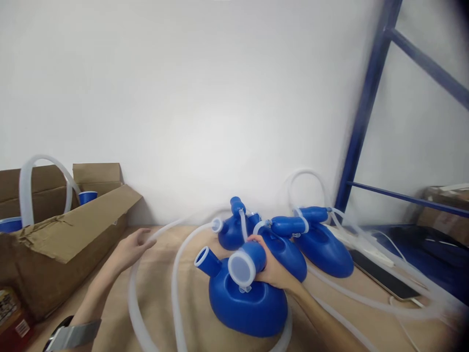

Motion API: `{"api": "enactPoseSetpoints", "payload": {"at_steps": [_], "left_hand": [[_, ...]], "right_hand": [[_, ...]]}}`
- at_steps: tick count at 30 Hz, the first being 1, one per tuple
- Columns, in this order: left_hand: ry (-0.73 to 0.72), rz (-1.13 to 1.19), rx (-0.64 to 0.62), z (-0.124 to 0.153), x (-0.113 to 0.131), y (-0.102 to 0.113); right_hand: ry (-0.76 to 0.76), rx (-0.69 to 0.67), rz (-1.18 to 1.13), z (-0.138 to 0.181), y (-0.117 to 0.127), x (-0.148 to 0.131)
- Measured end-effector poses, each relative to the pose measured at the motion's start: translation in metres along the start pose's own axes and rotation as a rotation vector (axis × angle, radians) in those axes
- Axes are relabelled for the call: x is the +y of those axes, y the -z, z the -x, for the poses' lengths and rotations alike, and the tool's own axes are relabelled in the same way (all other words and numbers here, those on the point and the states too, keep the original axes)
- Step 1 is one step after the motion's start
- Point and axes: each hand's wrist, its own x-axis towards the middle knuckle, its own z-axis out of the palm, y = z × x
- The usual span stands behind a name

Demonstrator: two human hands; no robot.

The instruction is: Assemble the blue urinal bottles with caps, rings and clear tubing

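Observation:
My right hand (273,271) grips the capped neck of the nearest blue plastic container (245,298), which rests on the brown surface. Its second spout (207,261) points left. My left hand (134,247) hovers open, fingers loosely spread, beside a loop of clear tubing (176,278), close to the cardboard box (73,234). Three more blue containers stand behind: one at centre (232,232), one in the middle (289,249), one at right (324,247), each with white tubing attached.
The open cardboard box at left holds more tubing (27,188) and blue parts (87,196). A dark flat tablet-like device (384,278) lies at right. A blue metal shelf frame (364,107) rises at right against a white wall.

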Motion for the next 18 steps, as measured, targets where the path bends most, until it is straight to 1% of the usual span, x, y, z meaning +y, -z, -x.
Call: {"api": "enactPoseSetpoints", "payload": {"at_steps": [2,5,8,10,12,14,15,17,18], "left_hand": [[0.017,0.071,-0.072,0.005,0.005,0.001],[-0.022,0.150,-0.186,0.013,0.023,-0.009],[-0.146,0.189,-0.272,0.025,0.053,-0.019],[-0.293,0.201,-0.309,0.036,0.074,-0.025],[-0.458,0.156,-0.268,0.046,0.090,-0.033],[-0.593,0.064,-0.207,0.053,0.099,-0.045],[-0.643,0.016,-0.190,0.054,0.100,-0.051],[-0.706,-0.061,-0.197,0.055,0.098,-0.063],[-0.720,-0.087,-0.202,0.055,0.096,-0.068]], "right_hand": [[0.016,0.036,0.016,0.000,-0.003,-0.002],[0.041,0.117,0.052,-0.002,-0.015,0.002],[-0.005,0.241,0.126,-0.008,-0.030,0.009],[-0.071,0.250,0.179,-0.011,-0.036,0.010],[-0.105,0.177,0.211,-0.012,-0.034,0.005],[-0.120,0.040,0.200,-0.006,-0.023,-0.008],[-0.144,-0.037,0.193,0.000,-0.013,-0.016],[-0.241,-0.167,0.226,0.019,0.011,-0.033],[-0.302,-0.175,0.302,0.032,0.026,-0.040]]}}
